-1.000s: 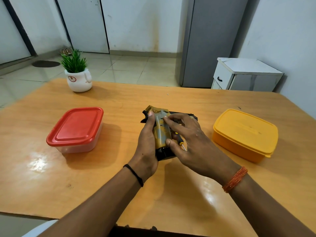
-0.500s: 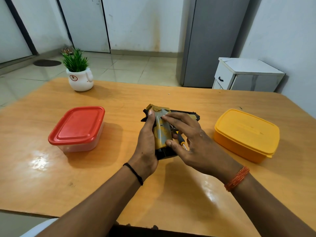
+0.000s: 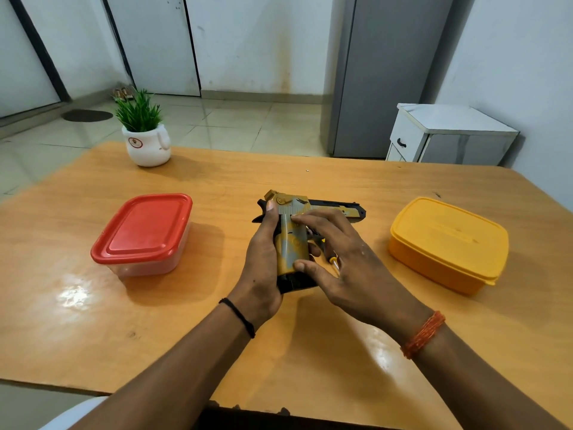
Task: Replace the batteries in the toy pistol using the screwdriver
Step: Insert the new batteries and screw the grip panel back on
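At the middle of the table (image 3: 93, 321), the left hand (image 3: 263, 259) still grips the toy pistol (image 3: 291, 243). The right hand (image 3: 341, 262) has spread flatter, fingertip and thumb pinching the grip panel, the screwdriver (image 3: 333, 261) tucked beneath. Probably it is working the battery cover, not turning a screw.

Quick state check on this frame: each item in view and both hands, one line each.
Yellow-and-black toy pistol: lying flat on the wooden table, grip toward the camera.
Left hand: wrapped round the grip.
Right hand: fingertips pressing the grip panel.
Small yellow-handled screwdriver: under the right hand; whether held, unclear.
Red-lidded clear plastic box: lid on.
Yellow plastic box: lid on.
White potted plant: upright.
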